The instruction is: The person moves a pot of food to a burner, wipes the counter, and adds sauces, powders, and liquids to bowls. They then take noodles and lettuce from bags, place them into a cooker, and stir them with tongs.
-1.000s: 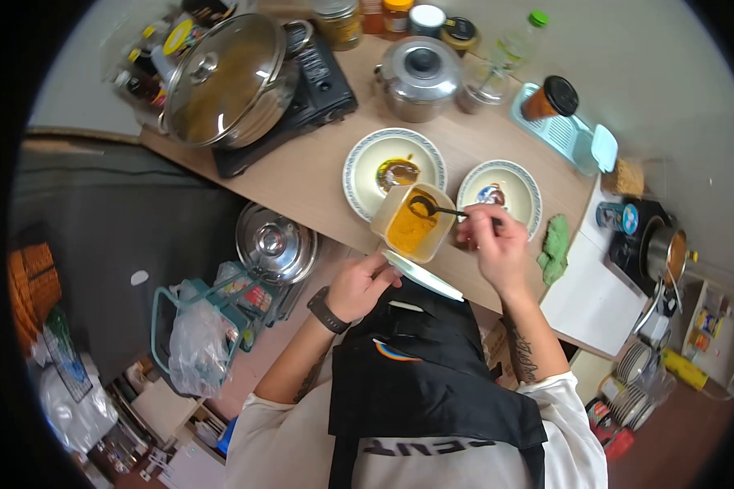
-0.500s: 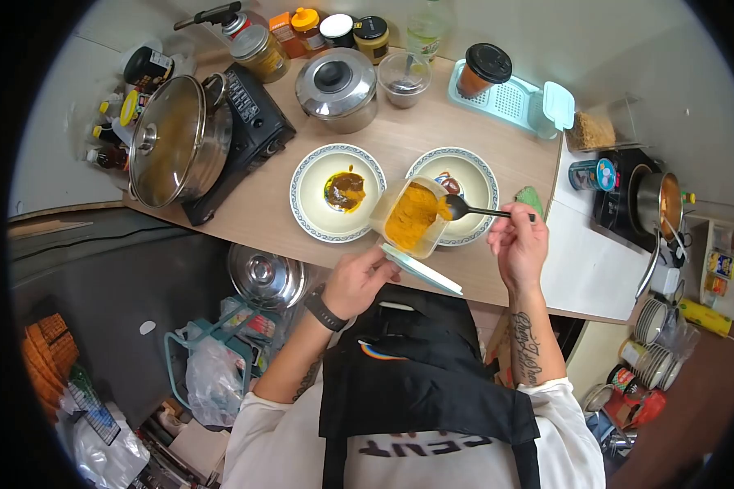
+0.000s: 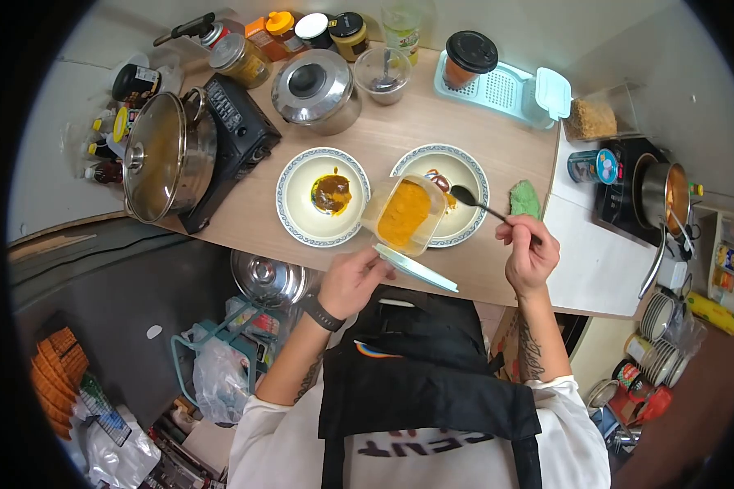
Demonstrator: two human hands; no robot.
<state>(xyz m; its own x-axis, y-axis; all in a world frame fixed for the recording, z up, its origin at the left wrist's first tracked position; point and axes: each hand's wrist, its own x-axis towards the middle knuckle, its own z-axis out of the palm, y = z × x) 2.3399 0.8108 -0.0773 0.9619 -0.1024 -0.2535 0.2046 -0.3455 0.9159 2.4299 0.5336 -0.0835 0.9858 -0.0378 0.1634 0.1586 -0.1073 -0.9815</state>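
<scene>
My left hand (image 3: 352, 281) grips a clear container of orange-yellow powder (image 3: 404, 213) by its near edge, where a pale blue lid (image 3: 417, 268) hangs open. My right hand (image 3: 530, 253) pinches the handle of a black spoon (image 3: 466, 196), whose bowl is over the right bowl. That patterned right bowl (image 3: 475, 175), partly hidden by the container, holds something reddish-brown and some yellow powder. Left of the container, a matching bowl (image 3: 292, 213) has brown paste and yellow liquid at its centre.
A lidded metal pot (image 3: 322, 102), jars and a clear cup (image 3: 383, 75) stand behind the bowls. A large glass-lidded pot (image 3: 167, 159) is on the left stove. Green cloth (image 3: 525, 199) lies right of the right bowl, and another pan (image 3: 665, 196) stands far right.
The spoon has moved off the container to over the right bowl, and yellow powder now shows in that bowl. My right hand is slightly lower and further right. The whole view has shifted a little.
</scene>
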